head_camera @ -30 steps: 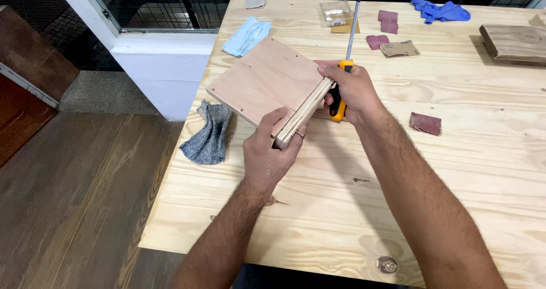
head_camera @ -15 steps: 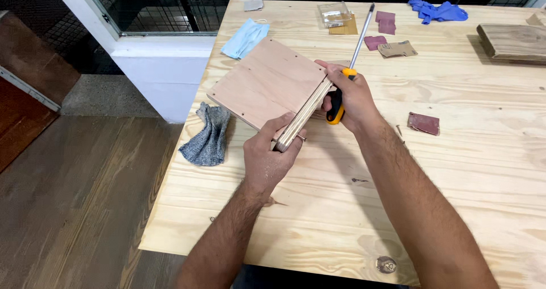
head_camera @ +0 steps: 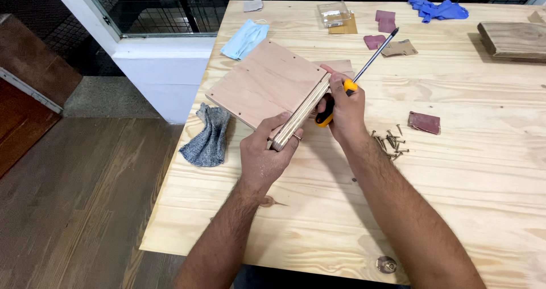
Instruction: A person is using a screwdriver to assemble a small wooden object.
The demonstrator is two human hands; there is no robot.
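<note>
Plywood panels [head_camera: 267, 84], stacked and lying flat near tabletop [head_camera: 455, 169] left edge. Left hand [head_camera: 263, 152], grip closed around near corner of stack. Right hand [head_camera: 344, 110], grip wrapped on yellow-handled screwdriver [head_camera: 355, 76] while pressing stack's edge, shaft pointing up and away. Risk: boards sliding out of line under uneven pressure, or screwdriver tip swinging. Loose screws [head_camera: 388, 142] just beside right wrist, easily scattered.

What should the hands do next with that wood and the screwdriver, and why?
Probably lower the screwdriver: the right hand holds it with its tip in the air, while the left hand steadies the plywood boards, and loose screws lie beside them.
</note>
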